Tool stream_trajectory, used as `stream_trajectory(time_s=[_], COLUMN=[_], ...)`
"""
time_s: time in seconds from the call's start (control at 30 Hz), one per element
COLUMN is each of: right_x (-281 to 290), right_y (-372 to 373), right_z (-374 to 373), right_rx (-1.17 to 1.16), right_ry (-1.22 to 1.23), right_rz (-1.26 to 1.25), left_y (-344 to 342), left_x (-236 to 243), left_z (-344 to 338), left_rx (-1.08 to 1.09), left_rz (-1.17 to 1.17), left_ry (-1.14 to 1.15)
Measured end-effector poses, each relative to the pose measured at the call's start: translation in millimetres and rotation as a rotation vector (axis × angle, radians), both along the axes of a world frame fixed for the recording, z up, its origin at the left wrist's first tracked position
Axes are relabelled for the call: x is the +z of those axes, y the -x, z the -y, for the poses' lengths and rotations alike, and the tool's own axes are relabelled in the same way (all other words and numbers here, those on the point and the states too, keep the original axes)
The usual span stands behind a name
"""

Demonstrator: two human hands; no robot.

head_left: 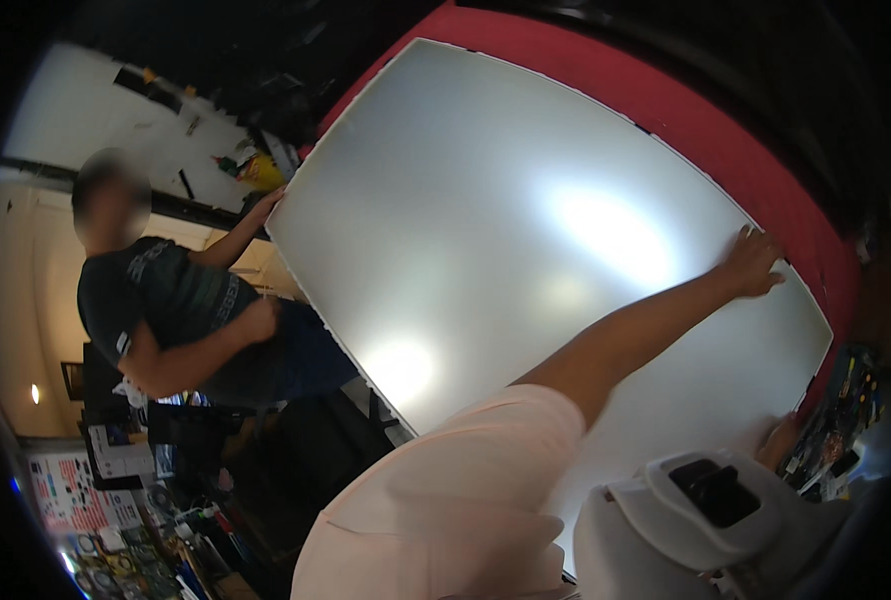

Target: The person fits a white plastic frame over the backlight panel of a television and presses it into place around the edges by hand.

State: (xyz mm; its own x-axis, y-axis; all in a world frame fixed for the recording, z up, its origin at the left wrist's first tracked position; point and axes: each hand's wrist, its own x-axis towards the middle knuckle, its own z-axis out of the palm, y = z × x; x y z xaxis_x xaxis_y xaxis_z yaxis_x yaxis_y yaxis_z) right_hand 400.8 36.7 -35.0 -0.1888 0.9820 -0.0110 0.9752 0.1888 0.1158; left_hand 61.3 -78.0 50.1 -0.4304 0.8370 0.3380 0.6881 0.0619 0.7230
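Note:
A large white translucent sheet (445,200), glossy with bright light reflections, spans the middle of the view. My left arm, in a pale pink sleeve, reaches across it. At the sheet's far right edge lies my left hand (751,264), fingers spread over the rim. Lower down, by the right corner, my right hand (779,440) touches or nears the edge; its fingers are mostly hidden. On the left, a co-worker's hand (268,203) is at the sheet's left corner, while that person's other hand (258,319) is held closed at the waist.
Red surface (605,75) shows beyond the sheet's far edge. Tools (850,395) crowd the right side. A white-grey device (705,510) with a dark recess blocks the lower right. The co-worker (175,300) stands at left, above a cluttered area with boxes (120,455).

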Motion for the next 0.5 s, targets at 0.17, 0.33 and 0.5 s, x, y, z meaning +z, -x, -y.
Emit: stream_trajectory(time_s=[0.17,0.33,0.5], right_x=[49.5,90.8,81.5], right_y=[-14.0,0.6,48.1], right_z=[35.9,102.3,258.1], right_rx=[-0.087,0.251,0.406], right_ry=[-0.032,-0.3,0.283], right_rz=[-0.209,-0.41,-1.236], left_y=[-39.1,-77.9,-136.8], left_x=[9.2,29.0,54.2], left_z=[205.7,424.0,569.4], left_rx=[0.146,0.338,0.555], left_rz=[0.175,0.205,0.28], left_ry=[-0.084,0.156,0.251])
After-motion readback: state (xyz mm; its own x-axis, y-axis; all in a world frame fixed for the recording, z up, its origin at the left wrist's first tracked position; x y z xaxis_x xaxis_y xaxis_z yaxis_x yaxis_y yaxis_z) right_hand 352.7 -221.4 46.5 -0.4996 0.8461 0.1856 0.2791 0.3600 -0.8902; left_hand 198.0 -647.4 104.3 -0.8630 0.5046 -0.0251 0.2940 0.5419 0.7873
